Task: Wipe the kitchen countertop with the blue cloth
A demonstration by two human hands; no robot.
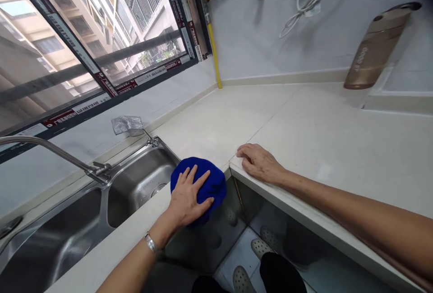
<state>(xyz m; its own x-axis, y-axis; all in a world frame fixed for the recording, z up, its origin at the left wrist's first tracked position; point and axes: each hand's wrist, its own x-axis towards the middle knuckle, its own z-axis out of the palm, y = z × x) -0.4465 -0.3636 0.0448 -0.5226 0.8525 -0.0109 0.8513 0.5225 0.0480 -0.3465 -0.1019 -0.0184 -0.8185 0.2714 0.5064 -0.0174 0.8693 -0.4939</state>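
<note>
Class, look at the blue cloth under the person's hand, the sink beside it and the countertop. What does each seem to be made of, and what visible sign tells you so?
Blue cloth: soft, fuzzy fabric, probably microfibre; matte nap, bunched under the left hand.
Sink: brushed stainless steel by its look; grey sheen with blurred reflections.
Countertop: smooth pale stone or quartz-like slab, which one unclear; a thin straight seam shows.

- We're in a home kitchen: a pale L-shaped countertop (304,139) runs along tiled walls.
- We see a steel double sink (135,185) with a faucet (50,151).
- A cutting board (375,49) leans on the wall; the window (84,45) faces apartment blocks.
</note>
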